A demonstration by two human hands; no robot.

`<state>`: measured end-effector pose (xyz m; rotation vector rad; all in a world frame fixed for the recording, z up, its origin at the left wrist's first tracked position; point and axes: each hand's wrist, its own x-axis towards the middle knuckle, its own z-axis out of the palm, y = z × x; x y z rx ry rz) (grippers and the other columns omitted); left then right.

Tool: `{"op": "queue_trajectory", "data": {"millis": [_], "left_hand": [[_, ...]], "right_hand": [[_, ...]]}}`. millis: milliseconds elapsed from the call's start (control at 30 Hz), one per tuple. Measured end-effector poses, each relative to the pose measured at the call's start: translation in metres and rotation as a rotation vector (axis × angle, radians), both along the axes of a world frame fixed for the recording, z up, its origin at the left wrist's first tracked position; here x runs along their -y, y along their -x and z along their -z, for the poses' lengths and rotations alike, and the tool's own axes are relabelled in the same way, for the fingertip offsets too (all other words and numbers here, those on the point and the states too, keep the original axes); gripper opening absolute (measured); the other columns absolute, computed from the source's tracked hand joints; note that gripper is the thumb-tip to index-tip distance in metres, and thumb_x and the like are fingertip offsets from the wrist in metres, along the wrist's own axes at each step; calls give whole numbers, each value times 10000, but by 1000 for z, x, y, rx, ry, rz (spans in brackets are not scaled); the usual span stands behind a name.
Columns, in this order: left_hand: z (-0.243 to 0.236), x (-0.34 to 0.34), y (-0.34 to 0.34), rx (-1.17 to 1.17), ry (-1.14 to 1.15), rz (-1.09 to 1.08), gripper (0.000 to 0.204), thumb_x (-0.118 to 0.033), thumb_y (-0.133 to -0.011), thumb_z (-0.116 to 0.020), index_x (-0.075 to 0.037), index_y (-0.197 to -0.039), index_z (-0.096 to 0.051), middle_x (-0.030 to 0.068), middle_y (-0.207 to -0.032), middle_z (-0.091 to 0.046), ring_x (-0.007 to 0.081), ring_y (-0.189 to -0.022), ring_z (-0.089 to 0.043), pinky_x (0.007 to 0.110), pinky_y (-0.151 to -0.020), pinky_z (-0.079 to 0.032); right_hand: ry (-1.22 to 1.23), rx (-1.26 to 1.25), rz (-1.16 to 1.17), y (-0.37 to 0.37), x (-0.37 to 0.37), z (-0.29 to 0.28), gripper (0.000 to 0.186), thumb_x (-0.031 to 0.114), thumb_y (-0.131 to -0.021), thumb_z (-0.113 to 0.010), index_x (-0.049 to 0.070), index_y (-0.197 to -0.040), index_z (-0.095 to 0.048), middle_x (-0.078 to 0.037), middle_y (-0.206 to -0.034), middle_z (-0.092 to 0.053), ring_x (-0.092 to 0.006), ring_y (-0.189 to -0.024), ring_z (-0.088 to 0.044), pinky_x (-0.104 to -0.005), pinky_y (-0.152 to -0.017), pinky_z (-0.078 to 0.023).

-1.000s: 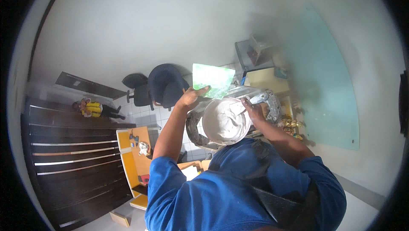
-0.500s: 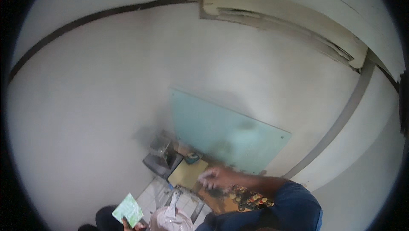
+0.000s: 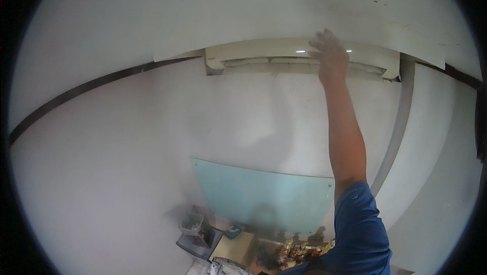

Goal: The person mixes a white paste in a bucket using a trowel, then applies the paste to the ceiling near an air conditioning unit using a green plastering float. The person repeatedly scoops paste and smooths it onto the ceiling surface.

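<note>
My right hand [image 3: 328, 52] is raised on a bare arm in a blue short sleeve, slightly blurred, with its fingers apart and nothing visible in them. It appears in front of a cream wall-mounted air conditioner [image 3: 249, 50] and the pale ceiling edge above it; whether it touches either, I cannot tell. The white wall [image 3: 243, 117] below carries a light teal glass board [image 3: 253, 188]. My left hand is out of view, along with the green sheet it held earlier.
Low down stand a grey box [image 3: 192, 224], a dark surface [image 3: 193, 244], a cream top [image 3: 228, 249] and a cluster of gold and red figurines [image 3: 297, 252]. A dark strip [image 3: 111, 79] runs along the upper wall, and a grey vertical strip [image 3: 398, 128] stands at the right.
My view has tilted up from the bucket of white paste to the wall and ceiling. My right hand has left the bucket and risen high; my left hand has dropped out of view.
</note>
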<state>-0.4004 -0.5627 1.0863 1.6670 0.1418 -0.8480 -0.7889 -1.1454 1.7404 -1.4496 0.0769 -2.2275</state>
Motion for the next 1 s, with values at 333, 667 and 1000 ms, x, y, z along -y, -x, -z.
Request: {"op": "queue_trajectory", "data": {"millis": [333,667,1000], "left_hand": [[22,-19,-1,90,229,-9,642,-517,-1018,-409,-91,-1496,-368,36,-1429,-508,164,-752,-615,298,-649,-503],[-2,-4,8,95,123,-2,612,-530,-1012,-411,-85,-1432,-402,38,-1328,-512,159,-708,-585,295,-615,-479],[-11,2,21,112,97,2,588,-543,-1007,-412,-79,-1368,-436,41,-1227,-517,154,-665,-555,291,-581,-454]], "right_hand": [[42,8,-308,32,19,-50,430,164,-1030,-395,-103,-1365,-365,-219,-1303,-480,-355,-1172,-540,-433,-919,-524],[93,-161,-389,80,98,-81,314,244,-1031,-359,55,-1254,-473,-104,-1260,-509,-272,-1165,-507,-334,-933,-454],[121,-289,357,49,92,-72,450,378,-1030,-321,101,-1317,-528,-145,-1343,-550,-352,-1251,-489,-416,-1055,-403]]}}
